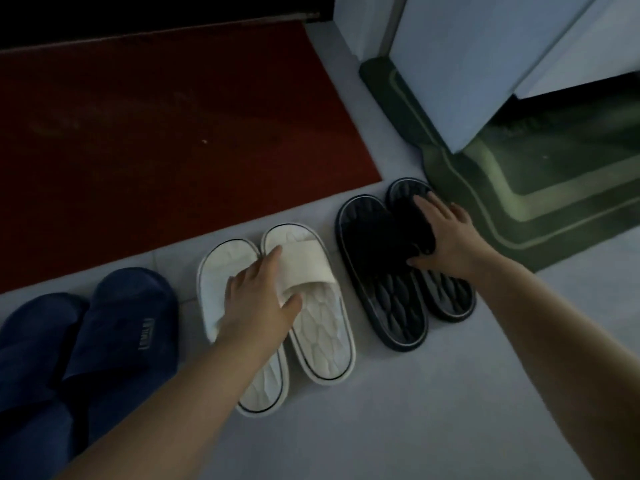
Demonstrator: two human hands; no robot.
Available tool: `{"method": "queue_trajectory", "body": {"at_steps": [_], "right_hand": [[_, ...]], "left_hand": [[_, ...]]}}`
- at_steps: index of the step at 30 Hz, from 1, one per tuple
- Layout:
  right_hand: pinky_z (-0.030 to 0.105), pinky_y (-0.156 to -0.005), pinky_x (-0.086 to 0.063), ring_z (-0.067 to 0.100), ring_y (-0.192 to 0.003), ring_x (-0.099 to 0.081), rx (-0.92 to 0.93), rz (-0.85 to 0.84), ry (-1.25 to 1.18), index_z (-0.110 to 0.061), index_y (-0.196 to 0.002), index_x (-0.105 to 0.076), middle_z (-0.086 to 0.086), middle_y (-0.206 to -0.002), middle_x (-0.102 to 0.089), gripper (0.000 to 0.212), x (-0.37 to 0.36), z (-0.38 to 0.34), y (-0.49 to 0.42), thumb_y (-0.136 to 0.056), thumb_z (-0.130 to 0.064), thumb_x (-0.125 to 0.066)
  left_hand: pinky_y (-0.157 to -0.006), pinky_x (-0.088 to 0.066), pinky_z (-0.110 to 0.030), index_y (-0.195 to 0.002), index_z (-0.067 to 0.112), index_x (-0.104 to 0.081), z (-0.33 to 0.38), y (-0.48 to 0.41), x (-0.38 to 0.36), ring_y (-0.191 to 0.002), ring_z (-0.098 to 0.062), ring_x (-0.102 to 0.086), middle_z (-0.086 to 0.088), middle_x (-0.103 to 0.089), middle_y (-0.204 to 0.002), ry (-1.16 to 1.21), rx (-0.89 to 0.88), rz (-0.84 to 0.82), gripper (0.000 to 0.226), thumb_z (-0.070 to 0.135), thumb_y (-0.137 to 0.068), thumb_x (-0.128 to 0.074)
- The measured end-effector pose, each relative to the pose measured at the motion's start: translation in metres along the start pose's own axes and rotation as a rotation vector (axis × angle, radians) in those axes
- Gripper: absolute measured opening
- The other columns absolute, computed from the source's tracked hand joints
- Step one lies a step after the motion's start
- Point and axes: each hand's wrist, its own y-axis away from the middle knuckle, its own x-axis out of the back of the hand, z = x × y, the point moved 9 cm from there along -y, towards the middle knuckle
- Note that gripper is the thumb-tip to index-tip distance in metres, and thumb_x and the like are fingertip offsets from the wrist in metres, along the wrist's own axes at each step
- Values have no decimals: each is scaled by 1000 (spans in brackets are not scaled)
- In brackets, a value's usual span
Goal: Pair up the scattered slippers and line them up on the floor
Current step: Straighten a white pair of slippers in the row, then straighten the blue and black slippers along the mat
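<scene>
Three pairs of slippers lie side by side on the pale floor. A dark blue fabric pair [104,337] is at the left. In the middle lies a white slide pair [322,327]; my left hand [259,299] rests on the strap of its left slipper, fingers spread, thumb against the right slipper's strap. To the right sits a black slide pair [384,271]; my right hand [446,237] lies flat on the strap of its right slipper, fingers spread. Neither hand visibly grips.
A red doormat [156,133] covers the floor behind the slippers. A dark green mat [540,188] lies at the right, touching the black pair's toe end. A pale cabinet or door panel [467,64] stands above it. Bare floor [415,410] lies in front.
</scene>
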Motion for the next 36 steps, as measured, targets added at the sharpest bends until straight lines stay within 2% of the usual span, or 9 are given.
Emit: {"method": "queue_trajectory", "body": {"at_steps": [3,6,9,15,24,28,31,34,36], "right_hand": [[53,-116,-14,37,-143,-3,21,-35,25,-32,-147,-5,-3,-159,-1,108,0,-10,-23,-66,-38,-76],[57,-114,-7,43,-142,3,13,-167,119,-43,-144,-5,-1,-158,8,98,-12,-22,-33,-71,-38,-70],[58,-114,-10,45,-141,-1,21,-183,157,-43,-144,-8,4,-157,6,90,-15,-25,-30,-76,-38,-67],[59,-112,-18,45,-135,-18,86,-138,212,-41,-144,-12,7,-151,-13,89,-15,-34,-17,-75,-41,-69],[58,-113,-15,42,-136,-16,-3,-56,104,-38,-138,-22,8,-149,-16,78,-15,-28,-21,-74,-27,-65],[54,-115,-13,43,-138,-10,-98,16,-25,-32,-140,-20,11,-149,-14,82,-10,-22,-18,-72,-19,-65],[50,-112,-16,42,-137,-11,-152,201,-160,-25,-144,-14,16,-150,-12,96,-1,-13,5,-67,-21,-71],[46,-108,-27,42,-129,-25,-446,441,-560,-14,-142,-14,18,-145,-16,92,-7,18,45,-71,-16,-72],[40,-103,-33,41,-123,-35,-608,484,-823,-10,-141,-14,18,-144,-16,85,-23,23,56,-75,-10,-68]], "left_hand": [[-119,-2,-47,-146,33,-10,18,-6,-23,-144,-22,-10,4,-17,-156,-85,-56,-85,70,39,-88,-51],[-115,4,-54,-145,38,-6,11,-7,-32,-146,-22,6,11,-2,-158,-144,-10,-127,70,45,-89,-47],[-116,1,-55,-145,39,-5,3,-3,-33,-145,-24,7,16,5,-157,-193,9,-153,70,46,-89,-46],[-117,-2,-54,-144,40,-6,0,-2,-36,-145,-23,6,17,6,-157,-196,7,-149,70,46,-88,-47],[-115,0,-55,-144,38,-5,-2,-2,-40,-145,-22,8,16,7,-157,-197,-16,-103,70,44,-89,-47],[-115,0,-55,-144,38,-7,-3,-2,-39,-145,-22,7,15,5,-157,-171,-18,-101,69,42,-89,-48],[-116,-1,-55,-144,38,-9,-3,-3,-38,-145,-21,6,15,4,-157,-152,-28,-106,69,41,-89,-49],[-115,0,-53,-144,38,-11,-5,-3,-38,-145,-20,6,16,4,-157,-130,-30,-114,68,39,-89,-50],[-115,1,-53,-144,38,-11,-4,-3,-38,-145,-20,7,16,4,-157,-127,-35,-110,69,38,-88,-51]]}}
